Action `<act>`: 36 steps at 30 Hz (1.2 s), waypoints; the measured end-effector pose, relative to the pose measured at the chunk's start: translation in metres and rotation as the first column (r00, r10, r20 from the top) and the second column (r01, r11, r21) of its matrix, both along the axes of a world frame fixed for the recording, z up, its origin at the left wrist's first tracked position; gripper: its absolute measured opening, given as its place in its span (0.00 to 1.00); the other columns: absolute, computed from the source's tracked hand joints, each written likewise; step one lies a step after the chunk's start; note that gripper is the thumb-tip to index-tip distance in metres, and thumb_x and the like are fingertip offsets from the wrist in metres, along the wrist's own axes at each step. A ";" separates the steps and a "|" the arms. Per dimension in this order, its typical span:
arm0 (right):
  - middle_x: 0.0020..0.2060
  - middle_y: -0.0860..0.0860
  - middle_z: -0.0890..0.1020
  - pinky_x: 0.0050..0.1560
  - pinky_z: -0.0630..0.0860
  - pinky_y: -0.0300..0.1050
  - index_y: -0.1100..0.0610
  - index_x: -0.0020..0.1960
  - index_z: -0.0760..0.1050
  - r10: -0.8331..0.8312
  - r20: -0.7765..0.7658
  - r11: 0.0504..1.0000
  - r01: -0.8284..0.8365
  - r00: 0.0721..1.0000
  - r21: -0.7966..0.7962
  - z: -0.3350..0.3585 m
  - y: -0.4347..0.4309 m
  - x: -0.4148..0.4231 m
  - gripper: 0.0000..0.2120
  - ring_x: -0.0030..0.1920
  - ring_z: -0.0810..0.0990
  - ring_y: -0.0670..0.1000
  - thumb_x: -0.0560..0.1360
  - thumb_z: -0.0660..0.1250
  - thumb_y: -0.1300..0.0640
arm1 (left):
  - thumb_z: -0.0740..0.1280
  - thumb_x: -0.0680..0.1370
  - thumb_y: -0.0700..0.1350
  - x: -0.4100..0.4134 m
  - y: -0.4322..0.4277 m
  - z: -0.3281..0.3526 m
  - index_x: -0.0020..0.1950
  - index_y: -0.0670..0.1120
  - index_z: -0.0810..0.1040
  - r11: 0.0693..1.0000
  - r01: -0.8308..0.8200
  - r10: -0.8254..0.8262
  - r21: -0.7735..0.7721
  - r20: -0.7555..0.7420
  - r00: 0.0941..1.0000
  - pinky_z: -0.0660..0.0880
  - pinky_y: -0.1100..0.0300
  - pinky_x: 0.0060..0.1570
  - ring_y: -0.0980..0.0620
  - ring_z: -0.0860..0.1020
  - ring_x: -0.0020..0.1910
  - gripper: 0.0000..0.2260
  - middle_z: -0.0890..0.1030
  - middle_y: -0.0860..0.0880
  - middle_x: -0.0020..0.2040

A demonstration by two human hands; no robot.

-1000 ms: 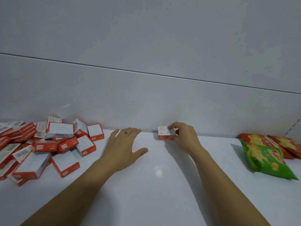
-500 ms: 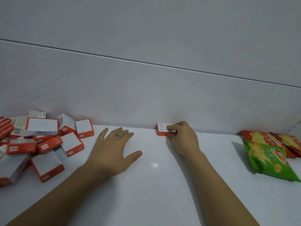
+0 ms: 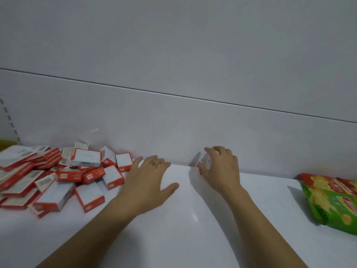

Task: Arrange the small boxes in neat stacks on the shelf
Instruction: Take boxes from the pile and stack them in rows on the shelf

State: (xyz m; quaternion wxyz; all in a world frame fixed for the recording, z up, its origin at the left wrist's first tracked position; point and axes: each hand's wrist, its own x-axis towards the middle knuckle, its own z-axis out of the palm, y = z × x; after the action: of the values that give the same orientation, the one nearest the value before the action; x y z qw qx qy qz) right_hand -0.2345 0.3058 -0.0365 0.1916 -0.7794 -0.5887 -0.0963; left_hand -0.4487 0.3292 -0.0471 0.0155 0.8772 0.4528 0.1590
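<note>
One box [image 3: 205, 163] is gripped by the right hand [image 3: 222, 169] at the shelf [image 3: 193, 225] back; the left hand [image 3: 148, 180] is spread open; the pile [image 3: 58, 176] is unstacked.

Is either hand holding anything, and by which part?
The right hand grips one small box by the back wall, fingers curled over its top; blur hides the rest. The left hand holds nothing.

White shelf [image 3: 193, 240]: smooth, glossy; light spot reflects off it. Pale grey back panel [image 3: 193, 122]: smooth, faint satin sheen. Heaped small boxes [image 3: 58, 176]: paper card, printed red and white, matt. Green and red snack bags [image 3: 332, 202]: plastic film, glossy, crinkled. One small box [image 3: 205, 161] in right hand [image 3: 222, 169]: blurred, finish unreadable.
</note>
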 end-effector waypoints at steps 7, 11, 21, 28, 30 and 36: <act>0.69 0.47 0.69 0.68 0.60 0.45 0.48 0.72 0.65 0.392 -0.010 0.918 -0.392 0.920 -0.064 0.032 0.002 -0.080 0.25 0.68 0.65 0.50 0.77 0.63 0.45 | 0.51 0.71 0.68 -0.057 -0.004 0.024 0.65 0.56 0.70 0.996 -0.087 0.087 0.029 -0.030 0.996 0.61 0.53 0.66 0.53 0.66 0.69 0.28 0.72 0.56 0.66; 0.69 0.48 0.70 0.67 0.62 0.46 0.47 0.72 0.66 0.477 -0.004 0.866 -0.471 0.879 -0.167 0.031 0.004 -0.122 0.25 0.67 0.67 0.51 0.76 0.64 0.44 | 0.57 0.74 0.67 -0.103 -0.016 0.030 0.67 0.58 0.69 0.976 -0.218 0.219 0.025 -0.013 0.976 0.62 0.51 0.66 0.52 0.68 0.67 0.25 0.73 0.56 0.68; 0.54 0.47 0.77 0.51 0.74 0.46 0.46 0.59 0.74 0.571 -0.096 0.766 -0.571 0.816 -0.295 -0.002 0.006 -0.197 0.21 0.53 0.76 0.51 0.71 0.64 0.36 | 0.58 0.76 0.66 -0.163 -0.056 0.024 0.74 0.60 0.60 0.931 -0.361 0.362 -0.048 0.002 0.932 0.51 0.52 0.74 0.53 0.56 0.75 0.28 0.62 0.57 0.75; 0.46 0.48 0.78 0.44 0.73 0.45 0.50 0.51 0.73 0.511 -0.053 0.820 -0.505 0.858 -0.269 -0.010 0.002 -0.225 0.24 0.45 0.77 0.51 0.69 0.62 0.31 | 0.56 0.77 0.66 -0.171 -0.062 0.013 0.75 0.60 0.57 0.922 -0.386 0.386 -0.035 -0.024 0.922 0.48 0.52 0.74 0.54 0.54 0.75 0.28 0.60 0.57 0.76; 0.44 0.49 0.78 0.44 0.74 0.46 0.51 0.48 0.73 0.475 -0.047 0.847 -0.472 0.878 -0.244 -0.015 0.002 -0.230 0.22 0.45 0.77 0.51 0.69 0.63 0.32 | 0.55 0.77 0.66 -0.171 -0.062 0.010 0.75 0.60 0.58 0.923 -0.381 0.380 -0.048 -0.030 0.924 0.48 0.52 0.74 0.54 0.54 0.75 0.27 0.60 0.58 0.75; 0.41 0.48 0.76 0.41 0.74 0.45 0.51 0.43 0.71 0.424 -0.149 0.857 -0.449 0.893 -0.255 -0.014 -0.003 -0.224 0.16 0.42 0.76 0.50 0.67 0.67 0.39 | 0.57 0.77 0.65 -0.167 -0.061 0.006 0.74 0.60 0.58 0.933 -0.358 0.357 -0.029 -0.027 0.934 0.51 0.53 0.73 0.55 0.56 0.75 0.27 0.61 0.58 0.75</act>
State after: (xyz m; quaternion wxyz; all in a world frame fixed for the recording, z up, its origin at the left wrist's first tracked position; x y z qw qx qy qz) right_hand -0.4584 0.3032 -0.0508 0.1209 -0.6482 -0.7486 0.0689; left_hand -0.6155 0.2678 -0.0410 -0.0038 0.7815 0.6075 0.1424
